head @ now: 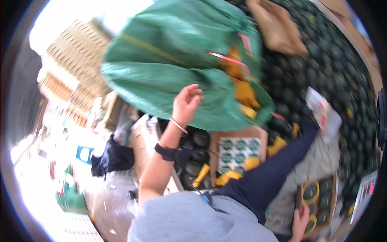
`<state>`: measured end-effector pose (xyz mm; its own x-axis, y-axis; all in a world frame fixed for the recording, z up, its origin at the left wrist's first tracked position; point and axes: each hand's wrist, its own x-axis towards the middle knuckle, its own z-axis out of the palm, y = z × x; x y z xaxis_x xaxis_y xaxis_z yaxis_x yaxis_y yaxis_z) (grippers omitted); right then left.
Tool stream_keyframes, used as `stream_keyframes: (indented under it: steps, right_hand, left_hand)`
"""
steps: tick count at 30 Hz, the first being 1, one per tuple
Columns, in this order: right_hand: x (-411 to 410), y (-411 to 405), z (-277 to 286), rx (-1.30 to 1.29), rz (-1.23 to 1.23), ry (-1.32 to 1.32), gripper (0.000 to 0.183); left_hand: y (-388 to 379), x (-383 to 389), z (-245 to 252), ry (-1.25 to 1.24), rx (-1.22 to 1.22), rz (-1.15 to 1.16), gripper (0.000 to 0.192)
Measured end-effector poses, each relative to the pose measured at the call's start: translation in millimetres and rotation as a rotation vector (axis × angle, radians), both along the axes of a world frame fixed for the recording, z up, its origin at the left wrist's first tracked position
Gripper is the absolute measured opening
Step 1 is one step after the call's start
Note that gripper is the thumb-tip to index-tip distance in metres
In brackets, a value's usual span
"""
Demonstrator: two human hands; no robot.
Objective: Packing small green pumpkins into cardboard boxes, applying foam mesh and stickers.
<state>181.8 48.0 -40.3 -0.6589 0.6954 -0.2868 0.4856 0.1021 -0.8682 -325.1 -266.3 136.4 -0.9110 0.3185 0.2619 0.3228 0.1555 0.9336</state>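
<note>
My left hand (188, 104), with a white bracelet and a black wristband, is raised over a big green woven sack (157, 78). Its fingers are loosely curled and hold nothing. Yellow foam pieces (246, 93) show at the sack's mouth. At the lower right, my right hand (300, 215) is beside a cardboard box (335, 193) of dark green round fruit, some ringed with yellow bands (311, 192). Its digits look apart; contact with the box is unclear. Between the hands, a cardboard box (263, 140) holds a sheet of green round stickers (239, 151). The view is blurred.
A large heap of dark green fruit (320, 66) fills the right side, with a brown paper piece (278, 30) and a white plastic bag (323, 115) on it. Stacked perforated crates (78, 54) stand at the left. A device with a red display (364, 193) sits far right.
</note>
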Motion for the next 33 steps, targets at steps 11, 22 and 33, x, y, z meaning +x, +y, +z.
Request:
stream_keyframes:
  steps: [11, 22, 33]
  right_hand:
    - [-44.2, 31.2, 35.4, 0.222, 0.470, -0.195, 0.045]
    - [1.8, -51.2, 53.5, 0.196, 0.106, -0.253, 0.040]
    - [38.6, -99.5, -5.2, 0.171, -0.085, -0.390, 0.041]
  left_hand:
    - [-382.7, -51.0, 233.1, 0.104, 0.609, 1.148, 0.037]
    - [163.6, -107.9, -55.7, 0.524, -0.919, -0.319, 0.079]
    - [100.1, -99.9, -104.7, 0.473, -0.924, 0.021, 0.100]
